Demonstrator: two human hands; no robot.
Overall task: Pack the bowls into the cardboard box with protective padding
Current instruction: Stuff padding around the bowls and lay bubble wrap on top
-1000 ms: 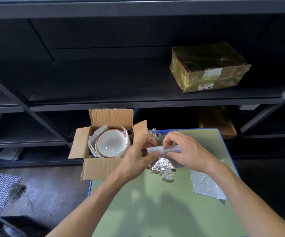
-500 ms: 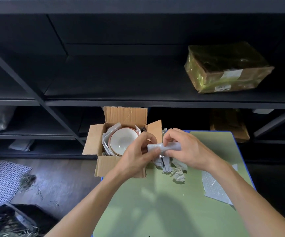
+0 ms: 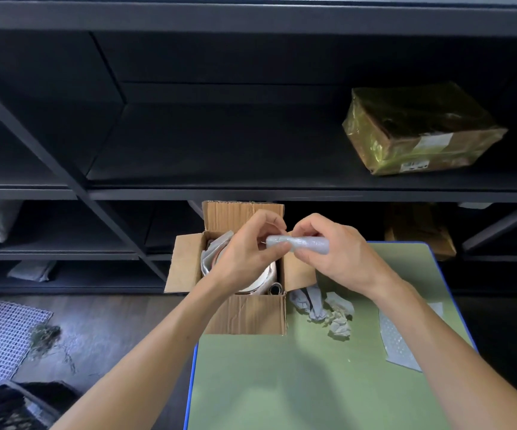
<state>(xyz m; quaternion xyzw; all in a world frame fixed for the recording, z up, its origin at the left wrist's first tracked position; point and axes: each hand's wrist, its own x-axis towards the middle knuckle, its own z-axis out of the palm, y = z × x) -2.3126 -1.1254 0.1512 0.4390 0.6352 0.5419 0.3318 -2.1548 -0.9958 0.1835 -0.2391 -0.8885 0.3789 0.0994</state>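
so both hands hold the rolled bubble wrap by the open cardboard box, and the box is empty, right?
Not empty. The head view shows a bowl and padding sheets inside the cardboard box. The rest is right: the left hand and right hand both hold the rolled bubble wrap by the open box.

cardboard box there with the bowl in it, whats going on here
A person is packing. The left hand and right hand both pinch a small roll of bubble wrap over the open cardboard box at the green table's far left corner. A white bowl already sits in the box with grey padding beside it. Crumpled paper and a flat bubble wrap sheet lie on the table.
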